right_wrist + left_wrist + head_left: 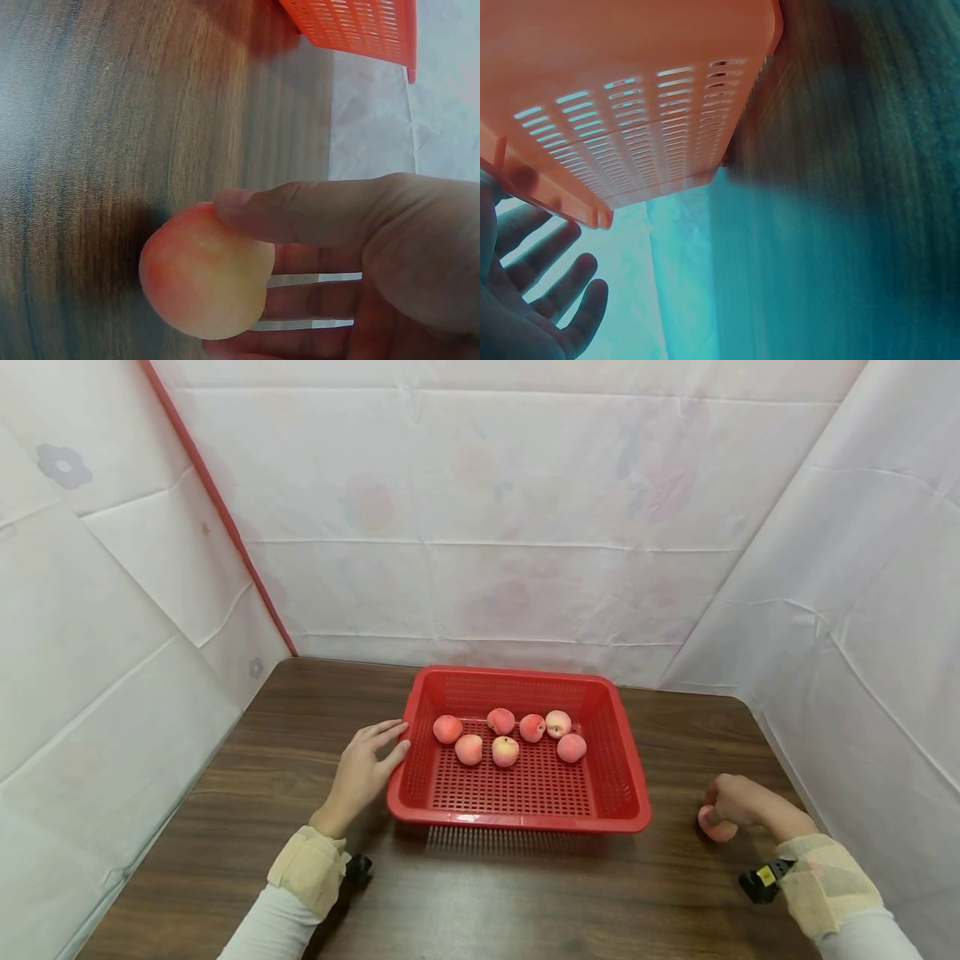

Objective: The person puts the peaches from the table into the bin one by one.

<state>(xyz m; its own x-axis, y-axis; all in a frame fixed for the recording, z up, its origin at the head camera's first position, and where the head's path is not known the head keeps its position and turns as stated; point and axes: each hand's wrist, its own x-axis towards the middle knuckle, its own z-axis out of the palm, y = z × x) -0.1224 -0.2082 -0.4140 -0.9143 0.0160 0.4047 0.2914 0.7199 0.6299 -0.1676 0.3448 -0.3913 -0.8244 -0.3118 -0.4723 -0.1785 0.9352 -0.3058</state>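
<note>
A red plastic basket point(517, 821) with slotted sides holds several peaches, among them a yellowish-pink peach point(505, 752) in the middle. At the basket's left rim, the fingertips of my left hand point(362, 772) touch the edge, fingers spread and fairly straight. In the left wrist view these fingers point(568, 289) lie beside the basket's perforated wall point(630, 112). Well to the right of the basket, my right hand point(738, 800) grips a single peach point(206, 271) between thumb and fingers, at or just over the tabletop. Part of that peach is hidden behind the hand in the head view.
The basket stands on a dark wood-grain table point(480, 902). White patterned sheeting point(480, 527) hangs behind the table and at both sides. A red strip point(217, 502) runs down the left corner. Each wrist wears a band with a small black camera point(763, 882).
</note>
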